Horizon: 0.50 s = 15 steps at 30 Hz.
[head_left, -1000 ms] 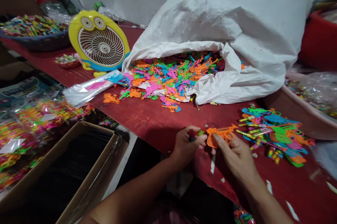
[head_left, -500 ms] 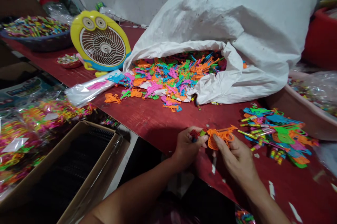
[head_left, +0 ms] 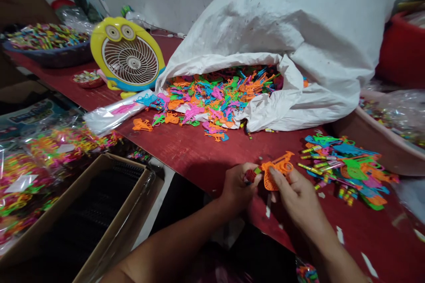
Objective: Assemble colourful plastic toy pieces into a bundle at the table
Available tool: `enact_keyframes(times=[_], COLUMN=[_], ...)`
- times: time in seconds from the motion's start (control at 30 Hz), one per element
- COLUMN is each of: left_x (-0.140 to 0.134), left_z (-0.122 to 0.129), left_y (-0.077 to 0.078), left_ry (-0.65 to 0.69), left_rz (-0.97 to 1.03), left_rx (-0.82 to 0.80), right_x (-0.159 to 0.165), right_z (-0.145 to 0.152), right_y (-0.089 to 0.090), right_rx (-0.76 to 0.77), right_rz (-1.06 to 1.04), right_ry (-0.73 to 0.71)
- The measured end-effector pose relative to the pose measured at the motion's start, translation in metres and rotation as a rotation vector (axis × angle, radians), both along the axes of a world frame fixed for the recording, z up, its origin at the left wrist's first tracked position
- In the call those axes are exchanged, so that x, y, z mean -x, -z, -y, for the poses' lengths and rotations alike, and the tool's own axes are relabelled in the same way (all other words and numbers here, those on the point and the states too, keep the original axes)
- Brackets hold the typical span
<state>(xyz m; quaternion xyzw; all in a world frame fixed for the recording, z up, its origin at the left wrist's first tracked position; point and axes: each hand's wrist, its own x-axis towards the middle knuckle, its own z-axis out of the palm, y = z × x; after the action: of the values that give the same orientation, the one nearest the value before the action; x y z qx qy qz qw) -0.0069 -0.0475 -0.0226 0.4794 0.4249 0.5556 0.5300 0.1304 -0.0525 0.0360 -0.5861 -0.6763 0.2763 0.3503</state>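
Note:
My left hand is closed around several small, striped red, green and dark tubes. One greenish tube end touches or nearly touches an orange plastic piece, flat, with a perforated body, a ring and a long narrow arm. My right hand pinches that piece between thumb and fingers just above the table edge. To the right of it lies a pile of similar flat pieces in green, blue, orange and pink, mixed with yellow-banded tubes. The fingertips behind the orange piece are partly hidden.
A big white sack spills coloured plastic pieces onto the red table. Left of it stand a yellow fan and a basin of tubes. An open carton sits lower left; a pink tub is at right.
The orange piece has tilted, its narrow arm now pointing more upward, and my right hand has shifted slightly left. My left hand still grips the tubes.

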Motion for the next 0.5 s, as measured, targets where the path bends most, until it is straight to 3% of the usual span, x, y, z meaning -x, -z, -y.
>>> enact_keyframes(times=[0.07,0.23,0.43,0.5], left_x=[0.000,0.001,-0.005,-0.008], left_z=[0.001,0.001,-0.003,-0.006], left_y=[0.000,-0.002,0.002,0.004], left_ry=[0.011,-0.023,0.038,0.041], left_rz=[-0.005,-0.015,-0.072,0.078], left_rx=[-0.018,0.002,0.072,0.137], right_x=[0.001,0.007,-0.010,-0.029], right_z=[0.000,0.002,0.000,-0.006], right_y=[0.001,0.005,0.017,0.013], right_rx=[0.035,-0.216,0.140,0.101], right_rz=[-0.028,0.105,-0.200,-0.227], right_ry=[0.000,0.042,0.053,0.027])
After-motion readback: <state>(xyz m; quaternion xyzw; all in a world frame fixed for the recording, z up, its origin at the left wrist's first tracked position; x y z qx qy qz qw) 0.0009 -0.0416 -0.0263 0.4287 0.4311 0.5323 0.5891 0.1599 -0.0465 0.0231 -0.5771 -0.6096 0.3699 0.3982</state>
